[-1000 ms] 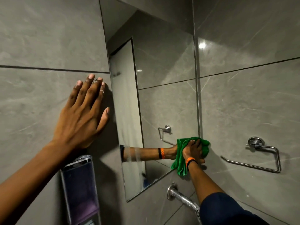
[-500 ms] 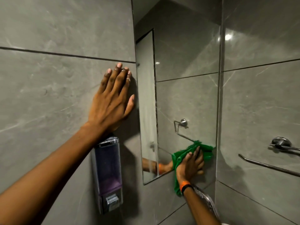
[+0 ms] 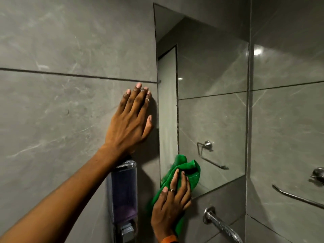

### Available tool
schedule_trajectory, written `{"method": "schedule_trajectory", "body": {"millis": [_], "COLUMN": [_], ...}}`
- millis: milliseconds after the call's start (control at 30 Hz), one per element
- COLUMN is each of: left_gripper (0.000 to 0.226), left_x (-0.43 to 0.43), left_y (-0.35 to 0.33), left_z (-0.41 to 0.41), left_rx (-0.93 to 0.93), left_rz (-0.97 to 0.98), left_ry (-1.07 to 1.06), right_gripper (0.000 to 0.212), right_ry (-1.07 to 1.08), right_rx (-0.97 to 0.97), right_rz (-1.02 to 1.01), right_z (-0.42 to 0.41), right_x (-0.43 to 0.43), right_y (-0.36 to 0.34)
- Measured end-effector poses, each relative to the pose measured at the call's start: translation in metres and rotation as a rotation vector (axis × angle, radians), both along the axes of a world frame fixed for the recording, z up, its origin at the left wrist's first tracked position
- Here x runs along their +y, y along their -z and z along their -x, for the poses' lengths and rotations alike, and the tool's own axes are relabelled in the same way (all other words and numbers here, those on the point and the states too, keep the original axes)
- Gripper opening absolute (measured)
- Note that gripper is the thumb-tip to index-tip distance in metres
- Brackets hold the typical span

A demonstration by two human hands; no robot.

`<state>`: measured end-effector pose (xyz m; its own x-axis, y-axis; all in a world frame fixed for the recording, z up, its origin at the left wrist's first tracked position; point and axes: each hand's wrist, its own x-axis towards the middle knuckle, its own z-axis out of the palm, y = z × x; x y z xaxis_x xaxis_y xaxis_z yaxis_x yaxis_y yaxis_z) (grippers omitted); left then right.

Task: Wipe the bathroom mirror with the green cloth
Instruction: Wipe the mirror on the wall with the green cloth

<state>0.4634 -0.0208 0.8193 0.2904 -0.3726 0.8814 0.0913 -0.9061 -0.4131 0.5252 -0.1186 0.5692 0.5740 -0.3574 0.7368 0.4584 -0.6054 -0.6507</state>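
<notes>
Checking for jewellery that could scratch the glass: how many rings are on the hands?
2. One ring on the left hand, flat on the tile; one ring on the right hand, pressing the cloth. Others may be hidden.

no readable txt, labels, brands or nos. anywhere; soap dispenser (image 3: 122, 195) unmarked.

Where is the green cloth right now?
The green cloth is under the right hand, pressed on the mirror's bottom left corner, beside the soap dispenser.
</notes>
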Motion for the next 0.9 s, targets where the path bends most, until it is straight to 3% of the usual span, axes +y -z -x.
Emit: {"method": "schedule_trajectory", "body": {"millis": [167, 333, 633, 900], "left_gripper": [0.063, 0.061, 0.060, 0.062], "left_x": [0.000, 0.005, 0.020, 0.024], "left_y": [-0.001, -0.005, -0.040, -0.068], "left_z": [0.004, 0.011, 0.022, 0.022], "left_rx": [-0.004, -0.055, -0.138, -0.144], "left_rz": [-0.010, -0.016, -0.060, -0.030], "left_ry": [0.024, 0.060, -0.041, -0.134], "right_gripper": [0.056, 0.059, 0.056, 0.055], "right_ry": [0.018, 0.062, 0.123, 0.117], "right_rx": [-0.078, -0.107, -0.260, -0.395], "right_rz": [-0.014, -0.070, -0.123, -0.072], "right_z": [0.003, -0.001, -0.015, -0.020], "right_x": [0.008, 0.010, 0.005, 0.004], "right_y": [-0.051, -0.146, -0.312, -0.405]}}
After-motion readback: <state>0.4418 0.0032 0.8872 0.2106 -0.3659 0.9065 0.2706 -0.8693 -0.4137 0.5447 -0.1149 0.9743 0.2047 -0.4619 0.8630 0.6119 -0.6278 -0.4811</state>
